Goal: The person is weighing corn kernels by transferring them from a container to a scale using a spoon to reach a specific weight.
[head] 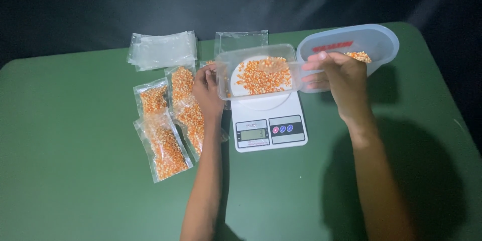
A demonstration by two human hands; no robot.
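1. A green worktop (75, 181) is shown from above against a dark cloth backdrop (150, 0).
2. A white digital kitchen scale (268, 123) is seen at the centre of the worktop, with its display and three round buttons turned toward the near edge.
3. A clear rectangular plastic tub (258, 73) is held over the scale's platform; whether it rests on the platform or is lifted just clear of it cannot be told. A shallow layer of orange and pale maize kernels (263, 76) is contained in it.
4. The left hand (207, 90) is closed around the left end wall of the tub, with the fingers wrapped over its rim.
5. The right hand (337, 81) is placed at the right end of the tub, its fingers curled and pointing left. They lie where the tub meets the larger container; which of the two is gripped cannot be told.
6. A larger rounded translucent container (366, 40) is seen to the right of the tub and slightly farther away, touching or overlapping it. A few more kernels are visible inside it, beyond the right hand.
7. Four filled clear bags of kernels (165, 145) are laid side by side to the left of the scale, partly beneath the left forearm.
8. A stack of empty clear bags (163, 49) lies at the far left, and one further empty bag (241, 37) lies behind the tub.
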